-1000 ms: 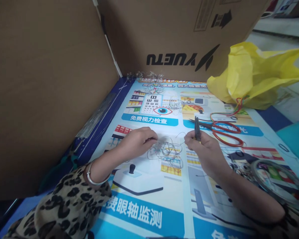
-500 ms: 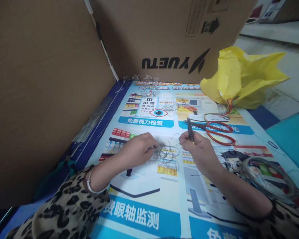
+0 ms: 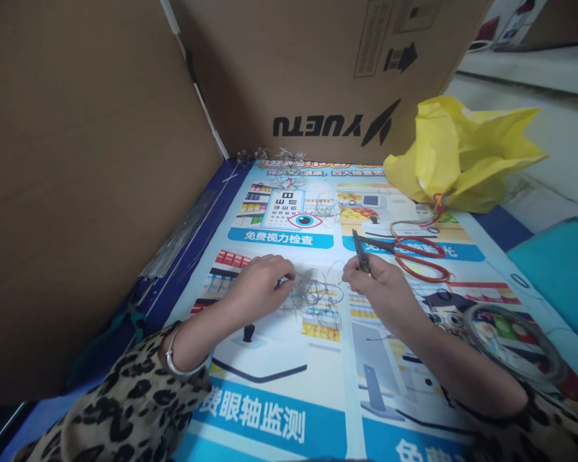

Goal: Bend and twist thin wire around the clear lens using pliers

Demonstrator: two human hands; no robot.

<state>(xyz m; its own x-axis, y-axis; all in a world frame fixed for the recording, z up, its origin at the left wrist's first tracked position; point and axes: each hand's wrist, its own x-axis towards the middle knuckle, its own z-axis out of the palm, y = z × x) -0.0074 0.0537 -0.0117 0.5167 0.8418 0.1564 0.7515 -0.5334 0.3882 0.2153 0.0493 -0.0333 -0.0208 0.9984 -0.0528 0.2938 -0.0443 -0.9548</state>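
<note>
A loose tangle of thin wire lies on the printed sheet between my hands. My left hand is at the tangle's left edge, its fingers curled together; I cannot make out what is pinched in them. In my right hand is a pair of dark-nosed pliers, jaws pointing away from me. A fine curved wire runs up near the fingertips of this hand. Just beyond it lie red-handled scissors, their blades partly behind the pliers.
Cardboard panels rise at the back and left. A yellow bag stands back right, a turquoise package at the right. A wire coil lies beside my right forearm. Thin rods and wire pieces lie left and farther back.
My left hand has drawn slightly left, away from the middle of the tangle. The pliers in my right hand tilt a little more to the left. The whole view has shifted slightly.
</note>
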